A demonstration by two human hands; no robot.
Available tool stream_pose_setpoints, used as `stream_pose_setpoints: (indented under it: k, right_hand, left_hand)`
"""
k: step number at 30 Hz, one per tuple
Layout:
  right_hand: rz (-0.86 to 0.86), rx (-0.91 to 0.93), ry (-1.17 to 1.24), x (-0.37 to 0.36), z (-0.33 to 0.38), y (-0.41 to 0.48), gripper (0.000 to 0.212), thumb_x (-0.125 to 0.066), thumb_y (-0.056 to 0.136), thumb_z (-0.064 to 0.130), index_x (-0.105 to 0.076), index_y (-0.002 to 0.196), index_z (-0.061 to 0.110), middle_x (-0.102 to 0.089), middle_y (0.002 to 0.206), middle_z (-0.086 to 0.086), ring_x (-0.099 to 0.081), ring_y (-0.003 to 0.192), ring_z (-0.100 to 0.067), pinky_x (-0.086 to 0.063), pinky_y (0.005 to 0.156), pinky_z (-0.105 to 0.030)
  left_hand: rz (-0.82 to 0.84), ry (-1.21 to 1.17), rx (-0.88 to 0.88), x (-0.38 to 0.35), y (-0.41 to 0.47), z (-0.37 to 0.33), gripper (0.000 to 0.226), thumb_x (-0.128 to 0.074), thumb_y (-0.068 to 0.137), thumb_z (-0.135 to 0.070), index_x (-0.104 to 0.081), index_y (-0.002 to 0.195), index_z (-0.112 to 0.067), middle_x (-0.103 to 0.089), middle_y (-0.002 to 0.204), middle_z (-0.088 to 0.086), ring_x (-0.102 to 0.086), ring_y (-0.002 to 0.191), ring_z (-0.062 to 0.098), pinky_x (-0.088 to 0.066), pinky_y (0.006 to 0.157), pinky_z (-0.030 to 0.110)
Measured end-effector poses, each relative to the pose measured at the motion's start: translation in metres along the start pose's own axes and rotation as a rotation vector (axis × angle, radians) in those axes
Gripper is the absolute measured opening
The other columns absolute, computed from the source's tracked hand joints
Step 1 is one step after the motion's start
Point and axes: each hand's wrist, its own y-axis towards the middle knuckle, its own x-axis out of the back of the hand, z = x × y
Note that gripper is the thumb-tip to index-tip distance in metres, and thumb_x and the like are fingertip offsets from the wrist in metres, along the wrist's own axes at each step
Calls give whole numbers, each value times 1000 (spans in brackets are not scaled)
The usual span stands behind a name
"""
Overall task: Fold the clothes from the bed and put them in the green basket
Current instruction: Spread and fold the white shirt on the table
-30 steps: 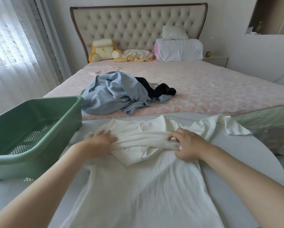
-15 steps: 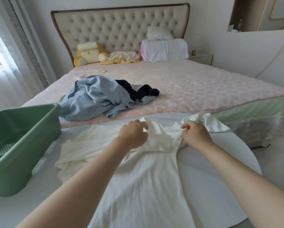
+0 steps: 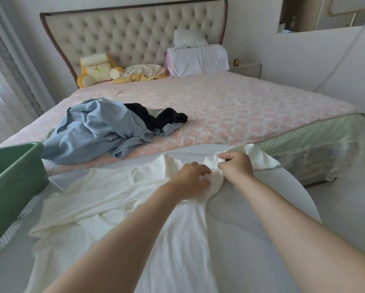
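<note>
right hand (image 3: 236, 166) pinches sleeve (image 3: 259, 159) of white top (image 3: 183, 246) at far-right edge of tabletop (image 3: 272, 208) | left hand (image 3: 190, 180) beside it on cloth, grip unclear | we've moved both over from mid-chest: second sleeve fold starting | green basket (image 3: 12, 176) at left edge, bed pile (image 3: 97, 132) waits
</note>
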Motion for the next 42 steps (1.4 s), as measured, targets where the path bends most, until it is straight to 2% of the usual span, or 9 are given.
stream_pose_setpoints:
  k: [7,13,17,20,23,28,33,38,42]
  right_hand:
    - [43,-184,655,-16,56,-19,37,-48,77,-14,-61,83,21,-59,83,-1,-55,76,-20,-46,69,-30]
    - [602,305,231,-41,96,-88,38,-39,81,-19,-59,69,12,-77,101,0,-66,76,-1,-46,65,-14]
    - [990,288,-3,-56,92,-120,33,-48,83,-19,-65,73,8,-76,103,-10,-72,101,-16,-57,83,-24]
    - [702,343,-98,-59,83,-119,33,-51,83,-12,-60,71,18,-74,104,-4,-73,88,-19,-61,72,-39]
    - [376,499,-371,-44,79,-103,30,-53,83,-1,-58,78,28,-63,93,12,-60,78,-13,-47,68,-31]
    - [416,429,-783,-29,53,-77,53,-57,85,14,-53,133,39,-44,133,6,-56,114,-17,-44,84,-29]
    - [249,432,-866,-31,46,-69,29,-52,96,26,-70,116,37,-57,120,0,-61,105,-25,-41,74,-29]
    - [37,620,-551,-37,71,-71,27,-49,92,11,-60,67,17,-58,62,1,-55,67,-27,-31,51,-31]
    - [336,733,-154,-53,104,-89,30,-54,98,7,-77,108,23,-69,100,18,-60,91,5,-40,78,-7]
  left_hand:
    - [-432,-184,-14,45,-25,13,39,-43,97,-11,-54,129,-29,-62,114,-12,-59,92,5,-51,79,27]
    - [-798,-273,31,83,-69,43,42,-37,91,-2,-56,122,-24,-60,107,-8,-55,97,8,-43,79,26]
    - [-597,-536,216,88,-93,80,41,-38,95,-3,-62,100,-35,-67,96,-7,-66,89,17,-49,71,27]
    - [-301,-442,202,75,-112,94,39,-50,97,-12,-68,91,-47,-70,98,-15,-67,91,12,-54,84,31]
    - [-129,-367,229,61,-123,90,13,-61,93,-40,-71,93,-47,-67,102,-23,-63,94,-1,-51,92,29]
    - [-140,-21,235,63,-118,67,31,-59,85,-66,-70,92,-38,-61,97,-15,-50,94,9,-40,95,34]
    - [-138,-51,234,65,-103,55,14,-63,91,-43,-69,97,-32,-62,92,-18,-59,86,9,-43,72,26]
    - [-468,-428,195,75,-107,54,7,-57,90,-20,-57,95,-25,-62,89,-12,-60,74,12,-49,65,27]
    - [-429,-825,182,89,-117,56,46,-68,86,-14,-45,124,-27,-66,104,4,-67,88,20,-57,72,35]
